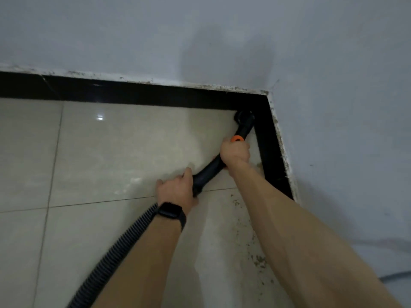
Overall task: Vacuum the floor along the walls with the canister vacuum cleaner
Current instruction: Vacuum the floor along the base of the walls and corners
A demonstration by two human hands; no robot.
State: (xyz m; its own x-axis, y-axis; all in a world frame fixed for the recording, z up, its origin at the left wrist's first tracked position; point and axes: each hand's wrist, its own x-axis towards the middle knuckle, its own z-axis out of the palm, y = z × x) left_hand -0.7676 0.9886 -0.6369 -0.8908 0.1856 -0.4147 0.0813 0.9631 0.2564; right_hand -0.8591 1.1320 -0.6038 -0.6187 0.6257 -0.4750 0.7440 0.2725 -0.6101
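1. Two grey walls (pixel 200 30) meet in a corner at upper right.
2. The pale tiled floor (pixel 111 152) carries dirt specks (pixel 259 260) near the right-hand wall.
3. A black skirting (pixel 133 92) lines both walls.
4. The ribbed hose (pixel 115 252) climbs from bottom left.
5. The curved black tube (pixel 209 170) is held twice: the left grip (pixel 178 190) is clamped round its lower end, and the right grip (pixel 235 152) is clamped just below the orange collar (pixel 236 138).
6. The nozzle (pixel 243 117) sits in the floor corner, against the skirting.
7. A black watch (pixel 170 212) is on the left wrist.

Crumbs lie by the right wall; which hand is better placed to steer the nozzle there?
Likely right: the right hand grips the black tube beside its orange collar, nearest the black nozzle.
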